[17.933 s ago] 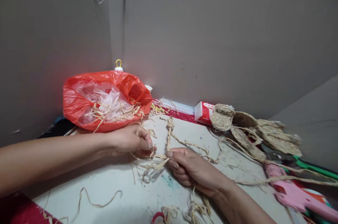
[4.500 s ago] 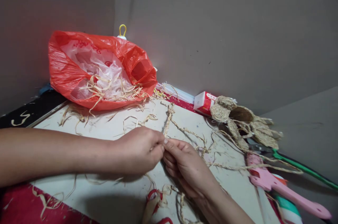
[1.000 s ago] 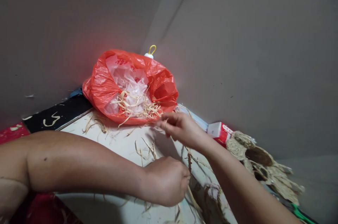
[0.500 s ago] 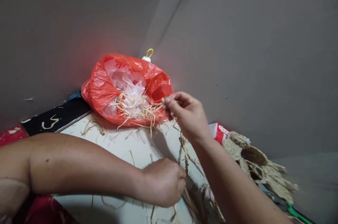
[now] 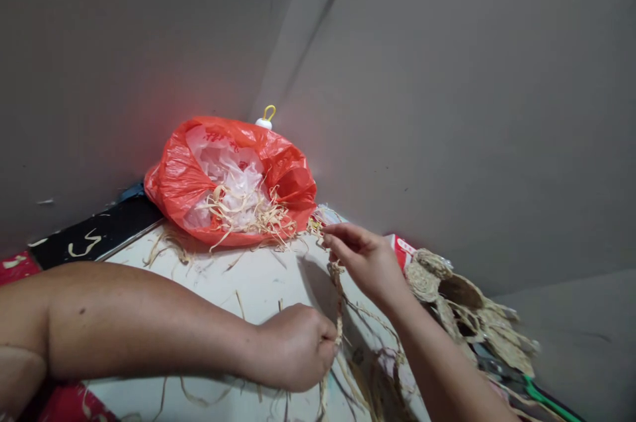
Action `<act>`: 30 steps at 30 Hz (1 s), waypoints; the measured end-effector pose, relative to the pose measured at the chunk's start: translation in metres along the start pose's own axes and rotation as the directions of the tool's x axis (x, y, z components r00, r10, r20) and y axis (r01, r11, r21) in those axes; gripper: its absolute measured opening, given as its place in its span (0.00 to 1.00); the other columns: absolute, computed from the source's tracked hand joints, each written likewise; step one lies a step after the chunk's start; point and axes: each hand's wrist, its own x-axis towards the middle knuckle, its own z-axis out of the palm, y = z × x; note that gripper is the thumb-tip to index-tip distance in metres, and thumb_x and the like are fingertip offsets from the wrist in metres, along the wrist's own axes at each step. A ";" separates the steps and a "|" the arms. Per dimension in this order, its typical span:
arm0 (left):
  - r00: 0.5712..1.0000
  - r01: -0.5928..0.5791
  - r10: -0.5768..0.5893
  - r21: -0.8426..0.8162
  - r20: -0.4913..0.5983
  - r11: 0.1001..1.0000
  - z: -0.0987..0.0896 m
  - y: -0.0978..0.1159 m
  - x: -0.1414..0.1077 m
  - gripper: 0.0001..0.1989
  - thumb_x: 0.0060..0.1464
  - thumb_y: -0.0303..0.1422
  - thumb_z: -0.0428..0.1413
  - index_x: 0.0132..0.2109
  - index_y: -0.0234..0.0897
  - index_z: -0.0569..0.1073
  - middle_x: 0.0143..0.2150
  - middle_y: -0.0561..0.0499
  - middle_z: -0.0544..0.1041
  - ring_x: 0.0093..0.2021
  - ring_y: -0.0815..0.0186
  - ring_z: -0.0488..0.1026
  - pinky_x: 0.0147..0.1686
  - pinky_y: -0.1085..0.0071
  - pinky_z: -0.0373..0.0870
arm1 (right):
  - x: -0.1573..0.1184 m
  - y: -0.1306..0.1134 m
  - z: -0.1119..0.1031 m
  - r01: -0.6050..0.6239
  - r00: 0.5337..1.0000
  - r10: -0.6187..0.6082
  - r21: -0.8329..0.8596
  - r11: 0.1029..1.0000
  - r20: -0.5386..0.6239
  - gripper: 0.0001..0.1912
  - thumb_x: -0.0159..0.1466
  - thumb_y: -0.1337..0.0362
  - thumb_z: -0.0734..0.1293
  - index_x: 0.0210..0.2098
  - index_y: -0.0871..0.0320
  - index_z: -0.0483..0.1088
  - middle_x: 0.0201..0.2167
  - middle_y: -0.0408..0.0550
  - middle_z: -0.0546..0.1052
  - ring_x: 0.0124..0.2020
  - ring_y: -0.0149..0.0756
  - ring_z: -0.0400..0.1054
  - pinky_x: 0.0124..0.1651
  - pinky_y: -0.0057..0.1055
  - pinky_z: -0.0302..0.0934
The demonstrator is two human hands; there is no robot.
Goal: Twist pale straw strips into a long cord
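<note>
My left hand (image 5: pixel 305 348) is closed in a fist around a braided straw cord (image 5: pixel 339 299), with loose strands hanging below the fist. My right hand (image 5: pixel 365 260) is above and to the right of it, thumb and index finger stretched out slightly apart, no strand visible between them. Just left of those fingertips lies a red plastic bag (image 5: pixel 171 187), its mouth facing me. Inside it are a crumpled whitish bag (image 5: pixel 238 177) and a tangle of pale straw strips (image 5: pixel 275 218), some hanging over the rim.
Straw scraps lie on the white table (image 5: pixel 253 273). A black flat panel (image 5: pixel 116 226) is at left. At right are woven straw pieces (image 5: pixel 462 303), a red-and-white packet (image 5: pixel 401 250) and a green-handled tool (image 5: pixel 544 399). Grey walls meet behind the bag.
My right hand has drawn back from the bag's mouth, and the strand in its fingertips no longer shows. My left fist stays on the cord. The view has shifted slightly.
</note>
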 end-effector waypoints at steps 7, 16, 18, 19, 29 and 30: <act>1.000 -0.001 0.001 -0.004 0.013 1.000 -0.001 0.000 0.001 0.11 0.48 0.27 0.48 0.20 0.36 0.58 0.17 0.58 0.55 0.20 0.74 0.53 0.20 0.75 0.48 | 0.003 0.004 0.021 0.677 0.713 -0.584 -0.596 0.430 0.389 0.22 0.62 0.76 0.60 0.54 0.58 0.67 0.40 0.55 0.75 0.35 0.38 0.69 0.30 0.29 0.63; 1.000 -0.016 0.016 -0.035 0.026 0.999 0.000 -0.001 0.001 0.11 0.49 0.28 0.48 0.20 0.36 0.59 0.18 0.58 0.59 0.20 0.74 0.55 0.20 0.75 0.49 | 0.009 -0.005 0.038 0.793 0.588 -0.797 -0.293 0.534 0.140 0.12 0.64 0.74 0.61 0.43 0.59 0.73 0.33 0.52 0.77 0.33 0.34 0.70 0.33 0.28 0.64; 0.999 -0.014 0.015 -0.042 0.029 0.999 -0.001 0.000 0.001 0.11 0.48 0.28 0.48 0.20 0.36 0.58 0.17 0.58 0.58 0.20 0.74 0.53 0.20 0.75 0.49 | 0.005 -0.018 0.034 0.713 0.682 -0.730 -0.177 0.679 -0.051 0.13 0.63 0.74 0.62 0.43 0.56 0.73 0.36 0.51 0.76 0.36 0.34 0.71 0.37 0.30 0.65; 0.999 -0.012 0.014 -0.045 0.032 0.999 -0.001 0.001 0.001 0.11 0.48 0.27 0.48 0.20 0.35 0.58 0.17 0.58 0.57 0.20 0.74 0.53 0.21 0.75 0.49 | 0.002 -0.027 0.030 0.654 0.738 -0.657 -0.075 0.752 -0.152 0.12 0.63 0.74 0.64 0.42 0.54 0.74 0.37 0.50 0.76 0.38 0.34 0.71 0.38 0.31 0.66; 0.999 0.001 -0.001 -0.022 0.035 1.000 0.000 -0.002 0.002 0.10 0.47 0.27 0.49 0.21 0.36 0.58 0.18 0.58 0.54 0.21 0.74 0.53 0.22 0.74 0.49 | -0.010 -0.059 -0.013 0.024 0.981 0.123 0.726 0.687 -0.149 0.07 0.53 0.64 0.74 0.31 0.57 0.76 0.23 0.42 0.76 0.21 0.24 0.67 0.23 0.20 0.62; 0.999 0.016 -0.015 -0.024 0.037 1.000 0.001 -0.002 0.002 0.10 0.48 0.27 0.49 0.21 0.36 0.59 0.18 0.58 0.55 0.21 0.73 0.53 0.22 0.74 0.49 | -0.010 -0.055 -0.015 -0.068 0.984 0.170 0.752 0.655 -0.060 0.08 0.51 0.63 0.75 0.31 0.58 0.76 0.21 0.42 0.75 0.20 0.23 0.66 0.22 0.19 0.61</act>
